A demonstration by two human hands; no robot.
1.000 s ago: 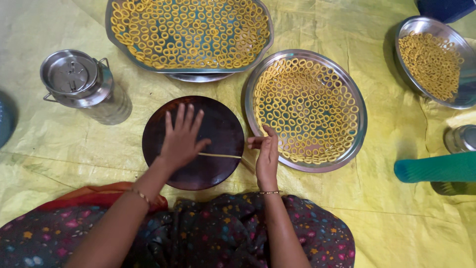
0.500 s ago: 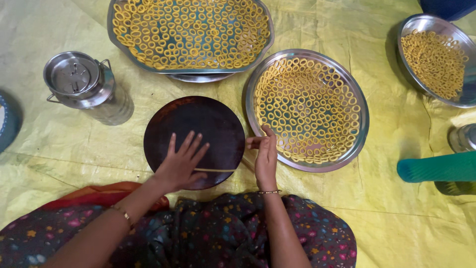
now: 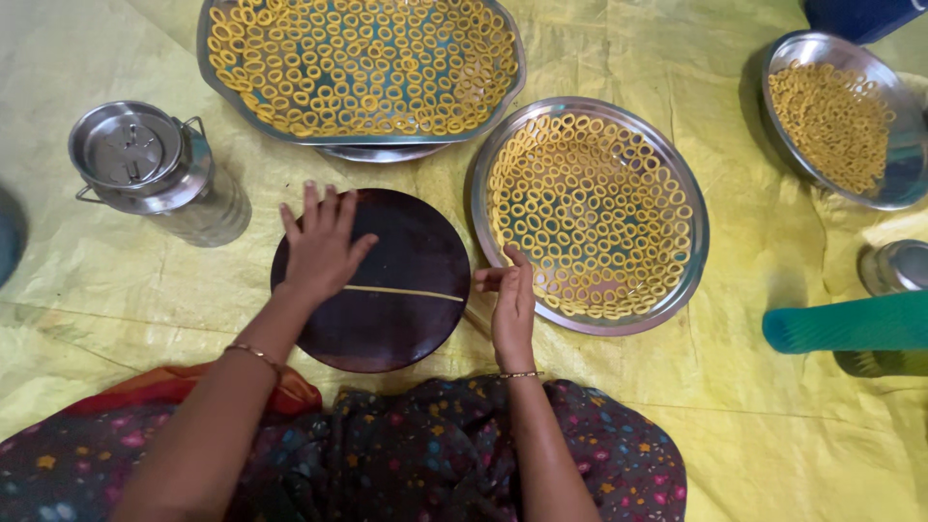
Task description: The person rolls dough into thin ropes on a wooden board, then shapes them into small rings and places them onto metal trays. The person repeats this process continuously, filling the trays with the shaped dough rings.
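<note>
A round dark board (image 3: 387,319) lies on the yellow sheet in front of me. A thin pale dough strand (image 3: 411,292) stretches across it. My left hand (image 3: 321,246) presses flat on the board's upper left, fingers spread, over the strand's left end. My right hand (image 3: 510,304) rests at the board's right edge, fingertips near the strand's right end, beside a round steel plate (image 3: 691,193) filled with several yellow dough rings.
A large steel tray (image 3: 208,58) of yellow rings lies at the top. Another ring-filled steel plate (image 3: 904,184) sits top right. A lidded steel can (image 3: 145,169) stands at the left. A teal object (image 3: 851,321) and a steel vessel (image 3: 894,266) are at the right.
My left hand has slid forward across the board, away from me, and the strand under it looks longer. My right hand has stayed at the board's right edge.
</note>
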